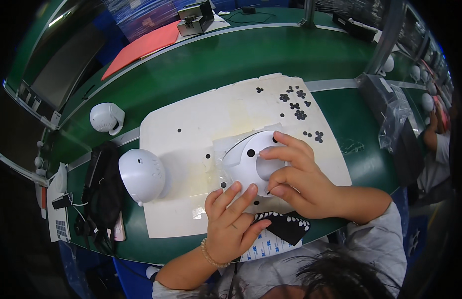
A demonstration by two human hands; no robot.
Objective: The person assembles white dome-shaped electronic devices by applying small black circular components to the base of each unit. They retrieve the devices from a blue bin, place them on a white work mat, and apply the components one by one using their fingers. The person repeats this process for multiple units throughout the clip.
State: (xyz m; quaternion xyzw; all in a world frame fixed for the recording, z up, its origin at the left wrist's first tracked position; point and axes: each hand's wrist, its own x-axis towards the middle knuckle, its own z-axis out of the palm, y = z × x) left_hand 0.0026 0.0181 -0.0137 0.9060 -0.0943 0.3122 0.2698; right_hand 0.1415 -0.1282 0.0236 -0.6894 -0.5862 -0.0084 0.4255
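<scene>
— White plastic housing: location?
— Centre of the white sheet, on the green bench.
— Hand states?
— Right hand, at 3 o'clock of the housing, fingers curled around it. Left hand, at 6 o'clock, fingertips spread against its lower edge.
— Adjacent items?
— Round white dome at 9 o'clock; black sticker strip at 5 o'clock.
</scene>
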